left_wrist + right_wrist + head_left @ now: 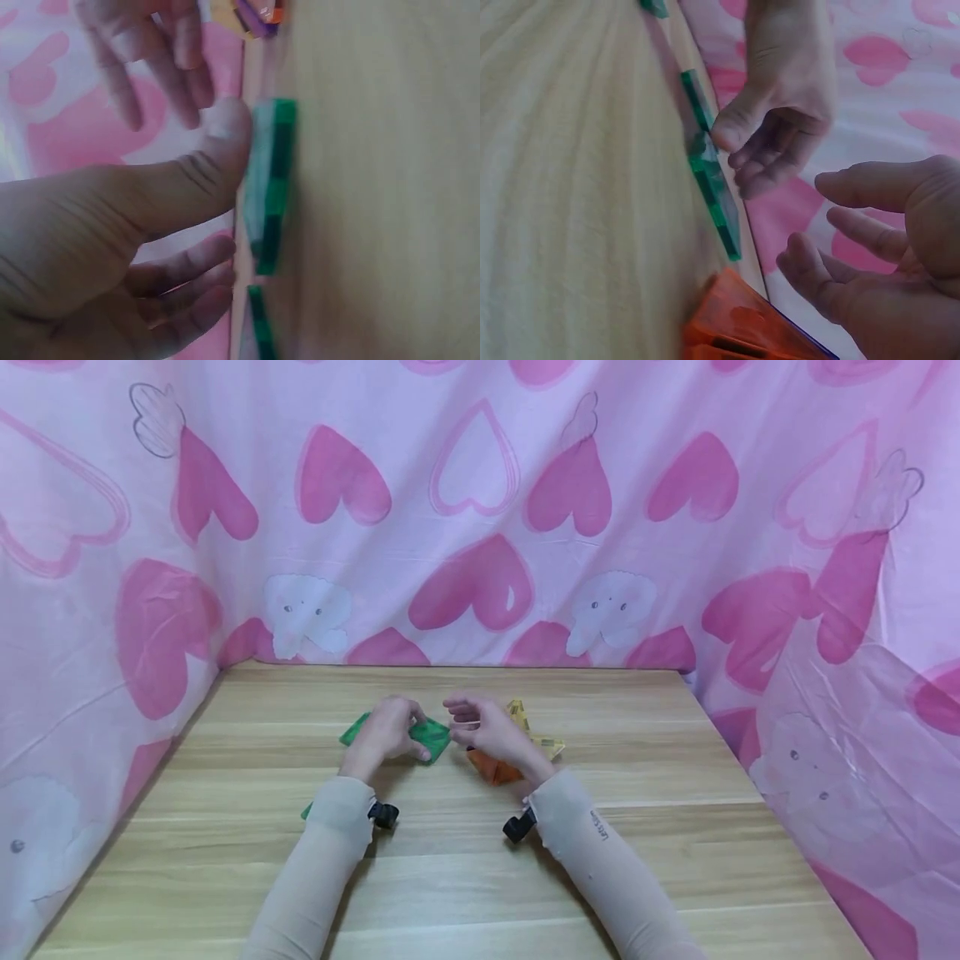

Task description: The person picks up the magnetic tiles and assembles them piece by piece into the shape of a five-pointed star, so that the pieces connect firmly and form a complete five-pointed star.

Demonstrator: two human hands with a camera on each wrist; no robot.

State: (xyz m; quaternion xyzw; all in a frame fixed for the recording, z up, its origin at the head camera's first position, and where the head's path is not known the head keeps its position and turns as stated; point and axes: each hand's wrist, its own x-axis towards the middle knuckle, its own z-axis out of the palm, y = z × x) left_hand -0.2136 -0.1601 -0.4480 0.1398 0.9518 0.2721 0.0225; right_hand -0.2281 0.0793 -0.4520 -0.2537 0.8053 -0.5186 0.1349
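Note:
My left hand (386,731) is over a flat green translucent tile (433,737) lying on the table. Its thumb tip comes down at the tile's upper face, and the fingers bend loosely above without closing round it. Part of a second green tile (354,728) shows beyond that hand. My right hand (487,727) hovers with spread, slightly bent fingers and nothing in them. Below it sits an orange translucent piece (495,768), partly covered by the hand and wrist. Yellow patterned pieces (549,746) lie just to its right. In the right wrist view, the orange piece (739,319) stands up from the table.
A further green corner (306,811) peeks out beside the left sleeve. The wood-grain table (450,893) ends at a pink heart-print curtain (472,577) at the back and on both sides. Each wrist wears a small black camera (384,815).

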